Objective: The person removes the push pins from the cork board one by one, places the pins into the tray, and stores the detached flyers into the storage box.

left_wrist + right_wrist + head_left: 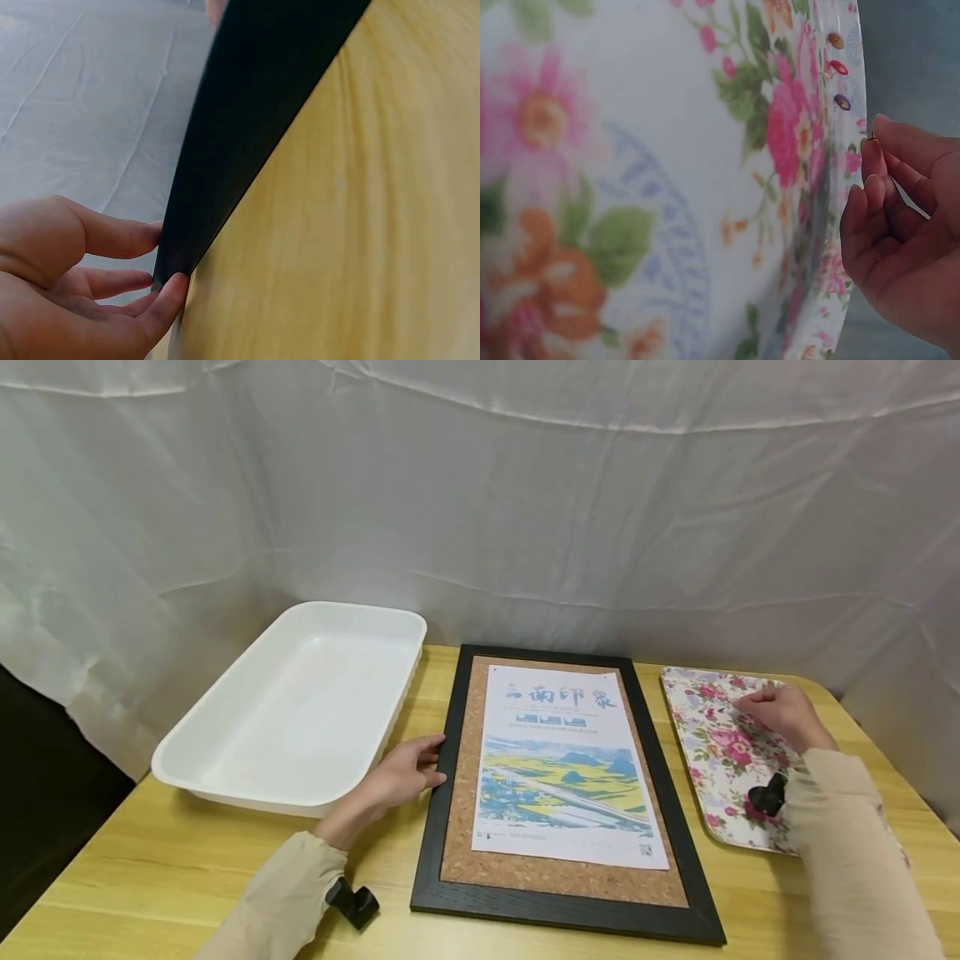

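Observation:
My right hand (783, 714) is over the far part of a flower-patterned tray (697, 768). In the right wrist view its thumb and forefinger pinch a thumbtack (871, 138), of which only the thin dark pin shows. Three thumbtacks (839, 67) with orange, red and purple heads lie on the tray near that hand. With fairly loose fingers, my left hand (401, 772) touches the left edge of a black-framed cork board (562, 889). A printed landscape poster (570, 777) lies on the cork, with small tacks at its two top corners and a dark dot near its lower left.
A deep white plastic tray (300, 710) stands on the wooden table (135, 893), left of the cork board. Behind everything hangs a pale grey cloth (525, 527). The flowered tray lies close to the table's right edge.

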Action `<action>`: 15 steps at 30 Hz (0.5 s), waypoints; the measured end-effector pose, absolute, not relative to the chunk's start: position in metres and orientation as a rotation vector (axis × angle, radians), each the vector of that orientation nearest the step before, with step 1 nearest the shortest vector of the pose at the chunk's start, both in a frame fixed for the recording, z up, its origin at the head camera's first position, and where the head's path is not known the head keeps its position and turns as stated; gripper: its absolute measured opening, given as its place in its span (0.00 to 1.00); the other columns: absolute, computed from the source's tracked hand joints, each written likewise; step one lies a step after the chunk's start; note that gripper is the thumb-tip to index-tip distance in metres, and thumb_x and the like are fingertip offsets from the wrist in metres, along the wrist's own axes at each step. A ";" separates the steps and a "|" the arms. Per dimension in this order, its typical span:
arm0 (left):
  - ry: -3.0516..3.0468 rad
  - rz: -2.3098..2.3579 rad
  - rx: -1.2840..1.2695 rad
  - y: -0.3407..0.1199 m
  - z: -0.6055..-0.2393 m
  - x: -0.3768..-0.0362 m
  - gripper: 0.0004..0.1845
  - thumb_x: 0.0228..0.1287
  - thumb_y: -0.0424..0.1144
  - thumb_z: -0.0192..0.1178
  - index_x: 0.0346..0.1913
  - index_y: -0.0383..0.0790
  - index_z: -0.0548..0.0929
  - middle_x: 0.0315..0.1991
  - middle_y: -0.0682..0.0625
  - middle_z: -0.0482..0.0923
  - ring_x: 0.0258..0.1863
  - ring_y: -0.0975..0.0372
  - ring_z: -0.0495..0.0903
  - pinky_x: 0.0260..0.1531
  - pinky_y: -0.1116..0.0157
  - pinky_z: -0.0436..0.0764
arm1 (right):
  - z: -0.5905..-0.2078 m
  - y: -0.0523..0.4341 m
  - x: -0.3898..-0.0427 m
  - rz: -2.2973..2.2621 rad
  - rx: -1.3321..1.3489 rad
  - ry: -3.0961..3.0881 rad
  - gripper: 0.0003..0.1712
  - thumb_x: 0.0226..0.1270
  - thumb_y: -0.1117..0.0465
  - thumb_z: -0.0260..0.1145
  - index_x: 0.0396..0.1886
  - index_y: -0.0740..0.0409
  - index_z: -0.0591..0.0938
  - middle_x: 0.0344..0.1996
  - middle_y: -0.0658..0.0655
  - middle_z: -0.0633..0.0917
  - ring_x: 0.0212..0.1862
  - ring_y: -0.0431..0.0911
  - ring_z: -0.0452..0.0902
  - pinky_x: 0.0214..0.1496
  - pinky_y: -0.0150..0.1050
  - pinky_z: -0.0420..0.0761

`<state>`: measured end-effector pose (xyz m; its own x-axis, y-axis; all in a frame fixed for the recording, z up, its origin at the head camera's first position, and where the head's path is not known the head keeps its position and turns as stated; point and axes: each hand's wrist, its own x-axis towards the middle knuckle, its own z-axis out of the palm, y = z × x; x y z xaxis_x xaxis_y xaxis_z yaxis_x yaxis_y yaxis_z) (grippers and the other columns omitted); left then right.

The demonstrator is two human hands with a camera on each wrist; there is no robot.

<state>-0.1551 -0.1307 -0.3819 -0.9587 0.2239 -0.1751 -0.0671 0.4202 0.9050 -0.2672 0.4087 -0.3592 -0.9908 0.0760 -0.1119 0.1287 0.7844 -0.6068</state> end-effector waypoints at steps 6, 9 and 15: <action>2.410 1.560 0.135 -0.130 -0.383 -0.155 0.32 0.64 0.22 0.57 0.71 0.29 0.62 0.61 0.37 0.71 0.61 0.47 0.70 0.52 0.56 0.76 | -0.367 0.414 -0.266 -1.103 0.173 2.857 0.30 0.71 0.53 0.59 0.54 0.81 0.75 0.35 0.55 0.84 0.32 0.34 0.74 0.31 0.31 0.76; 2.409 1.565 0.134 -0.130 -0.383 -0.155 0.32 0.64 0.21 0.57 0.71 0.28 0.62 0.61 0.37 0.71 0.61 0.47 0.70 0.52 0.56 0.76 | -0.370 0.415 -0.266 -1.169 0.160 2.828 0.29 0.70 0.55 0.61 0.53 0.81 0.75 0.32 0.46 0.83 0.30 0.29 0.73 0.31 0.28 0.76; 2.407 1.571 0.136 -0.130 -0.382 -0.155 0.32 0.64 0.21 0.56 0.71 0.28 0.62 0.61 0.37 0.71 0.61 0.47 0.70 0.52 0.56 0.76 | -0.371 0.414 -0.265 -1.144 0.167 2.827 0.28 0.69 0.53 0.62 0.51 0.79 0.78 0.35 0.46 0.81 0.34 0.31 0.70 0.36 0.32 0.74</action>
<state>-0.1554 -0.1296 -0.3822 -0.9608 0.2207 -0.1678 -0.0648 0.4097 0.9099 -0.2655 0.4140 -0.3709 -0.9902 0.0682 -0.1220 0.1339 0.7139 -0.6874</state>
